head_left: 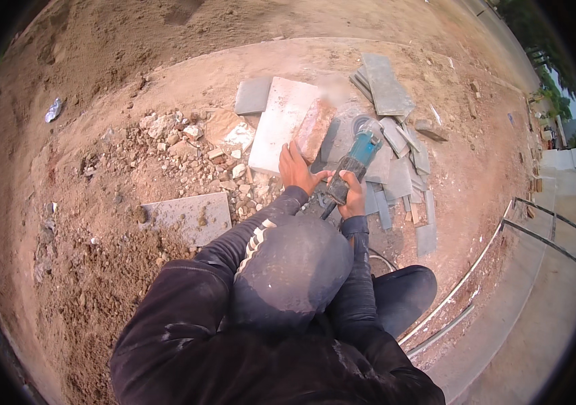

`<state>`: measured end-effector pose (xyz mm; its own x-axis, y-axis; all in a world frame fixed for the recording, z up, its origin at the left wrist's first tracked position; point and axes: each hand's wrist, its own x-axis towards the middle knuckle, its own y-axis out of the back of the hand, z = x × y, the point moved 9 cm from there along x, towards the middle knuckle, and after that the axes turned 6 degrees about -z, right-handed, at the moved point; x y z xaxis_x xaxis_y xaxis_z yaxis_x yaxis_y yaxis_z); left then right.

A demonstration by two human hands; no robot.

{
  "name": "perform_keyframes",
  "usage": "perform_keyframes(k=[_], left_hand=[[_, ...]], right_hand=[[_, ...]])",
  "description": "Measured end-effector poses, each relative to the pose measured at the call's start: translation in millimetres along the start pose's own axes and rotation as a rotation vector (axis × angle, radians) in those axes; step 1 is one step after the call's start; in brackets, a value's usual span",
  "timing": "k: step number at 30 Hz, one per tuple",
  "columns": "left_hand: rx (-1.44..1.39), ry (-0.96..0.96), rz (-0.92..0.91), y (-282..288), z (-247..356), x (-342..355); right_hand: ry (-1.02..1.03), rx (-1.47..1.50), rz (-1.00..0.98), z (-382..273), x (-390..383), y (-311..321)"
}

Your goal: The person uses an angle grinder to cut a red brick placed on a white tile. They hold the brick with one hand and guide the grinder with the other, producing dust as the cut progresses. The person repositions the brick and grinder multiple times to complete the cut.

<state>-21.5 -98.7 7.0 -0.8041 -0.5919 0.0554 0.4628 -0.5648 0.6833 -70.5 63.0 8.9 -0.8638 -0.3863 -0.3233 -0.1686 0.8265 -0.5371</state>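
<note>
Angle grinder [354, 164] gripped by right hand [353, 197]; left hand [295, 169] flat against reddish brick [314, 128].

This is an outdoor construction or paving site, on open ground rather than in any room. Bare reddish earth [99, 88] fills most of the view, with a heap of broken rubble [187, 145] at about ten o'clock from the centre. Cut grey stone slabs [386, 84] and narrow offcuts [406, 182] lie scattered at twelve to two o'clock, and a single flat slab [190, 216] sits in the dirt at nine o'clock. A blue angle grinder [355, 158] lies among the stone near the centre. At three to four o'clock runs a smooth concrete walkway [544, 317] edged by a metal rail [548, 226], with trees [544, 61] at two o'clock.
</note>
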Motion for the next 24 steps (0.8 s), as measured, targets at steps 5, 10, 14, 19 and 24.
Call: perform_keyframes(k=[5,10,14,19,24], left_hand=[[0.011,0.067,-0.154,-29,-24,45],[0.113,-0.297,-0.304,0,-41,92],[0.3,-0.444,-0.687,21,-76,161],[0.43,-0.479,-0.773,15,-92,176],[0.579,-0.495,-0.587,-11,-44,153]], right_hand=[[-0.008,-0.132,0.077,-3,-2,29],[0.007,-0.119,0.088,-13,-11,33],[0.075,-0.078,0.101,-19,-13,32],[0.054,-0.008,0.138,-13,-15,28],[0.071,0.041,0.172,-7,-8,45]])
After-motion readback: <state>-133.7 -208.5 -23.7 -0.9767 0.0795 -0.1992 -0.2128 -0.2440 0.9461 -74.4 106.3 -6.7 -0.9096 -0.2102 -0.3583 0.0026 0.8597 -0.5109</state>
